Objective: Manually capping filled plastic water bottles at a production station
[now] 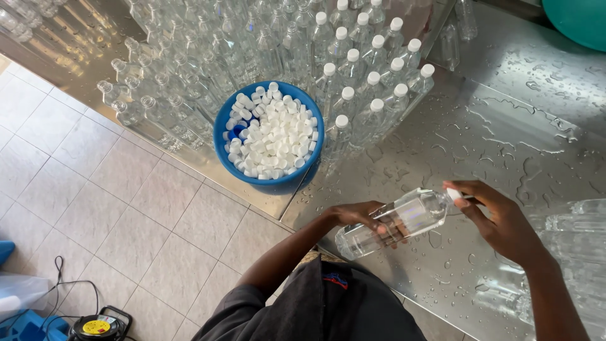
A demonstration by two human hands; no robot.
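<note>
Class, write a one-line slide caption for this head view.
Left hand holds a clear bottle; right hand grips its white cap.

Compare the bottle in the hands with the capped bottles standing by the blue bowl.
The held bottle lies tilted on its side; the standing capped bottles are upright. The held one is gripped by the left hand with the right hand at its cap; the others stand untouched. Both are clear plastic, white-capped.

clear see-through bottle [391, 222] in the hands, with a white cap [453, 194]. beyond them a bright blue bowl [222, 129] full of white caps [273, 131]. shiny silver counter [505, 126] with water drops, pale beige floor tiles [126, 208], teal tub [577, 22] far corner.
</note>
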